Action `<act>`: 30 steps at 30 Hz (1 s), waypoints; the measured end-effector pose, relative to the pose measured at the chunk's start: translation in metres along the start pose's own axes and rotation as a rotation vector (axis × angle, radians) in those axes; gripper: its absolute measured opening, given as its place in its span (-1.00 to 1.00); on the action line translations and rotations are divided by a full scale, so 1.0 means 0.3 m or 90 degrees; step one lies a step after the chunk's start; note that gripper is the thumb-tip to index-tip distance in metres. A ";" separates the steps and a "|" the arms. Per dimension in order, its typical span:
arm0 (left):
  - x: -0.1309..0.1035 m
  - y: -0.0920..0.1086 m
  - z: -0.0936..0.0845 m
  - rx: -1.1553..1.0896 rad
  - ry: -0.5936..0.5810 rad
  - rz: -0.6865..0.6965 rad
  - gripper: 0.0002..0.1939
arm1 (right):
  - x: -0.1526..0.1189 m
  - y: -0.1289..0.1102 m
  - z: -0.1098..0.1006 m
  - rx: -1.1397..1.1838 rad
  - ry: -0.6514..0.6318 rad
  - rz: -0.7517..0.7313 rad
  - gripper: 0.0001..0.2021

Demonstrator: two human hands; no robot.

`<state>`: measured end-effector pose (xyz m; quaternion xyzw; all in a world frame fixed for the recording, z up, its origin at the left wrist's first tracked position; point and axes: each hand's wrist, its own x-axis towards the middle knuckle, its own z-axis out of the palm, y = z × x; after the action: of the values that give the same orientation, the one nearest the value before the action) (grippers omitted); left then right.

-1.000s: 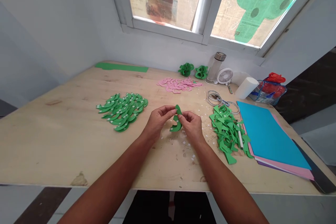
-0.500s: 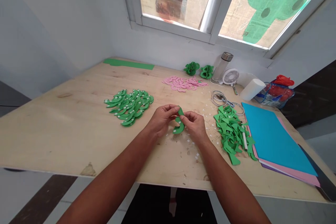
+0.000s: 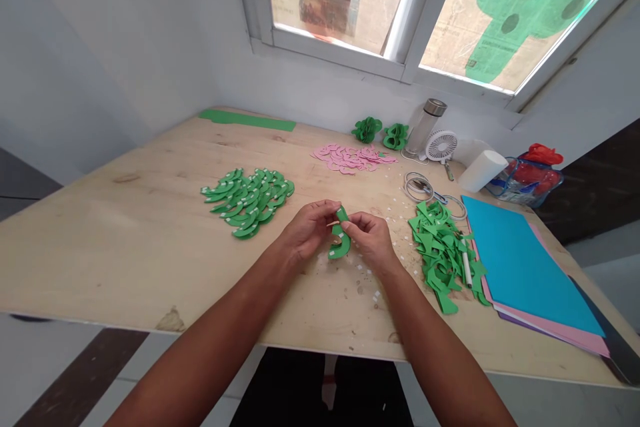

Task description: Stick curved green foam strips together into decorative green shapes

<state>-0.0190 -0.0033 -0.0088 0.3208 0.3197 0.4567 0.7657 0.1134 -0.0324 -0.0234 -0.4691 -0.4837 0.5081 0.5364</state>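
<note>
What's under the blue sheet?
Pink sheet edges show beneath the blue sheet, plus a purple sheet edge on the near side. Whatever lies under its middle is covered, so the layer count can't be told.

Forearms (image 3: 250,303) and fingers (image 3: 369,221) are bare; black legwear (image 3: 283,390) shows at bottom centre, a pale fleck (image 3: 384,406) on its right.

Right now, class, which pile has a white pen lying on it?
The green scraps beside the blue sheet: the pen lies there, not on the pink pile or the white-tabbed pile.
</note>
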 end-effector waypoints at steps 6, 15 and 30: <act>0.002 0.003 0.006 0.121 0.024 0.064 -0.69 | 0.010 0.001 -0.013 0.079 0.087 0.015 -0.79; -0.020 -0.018 0.033 0.258 -0.067 0.090 -0.66 | 0.022 0.009 -0.022 0.111 0.165 -0.026 -0.81; -0.012 -0.028 0.027 0.277 -0.049 0.093 -0.67 | 0.026 0.015 -0.027 0.202 0.146 -0.014 -0.83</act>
<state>-0.0099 -0.0113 -0.0099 0.5178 0.3576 0.4184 0.6550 0.1212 -0.0246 -0.0281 -0.4284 -0.3378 0.5154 0.6609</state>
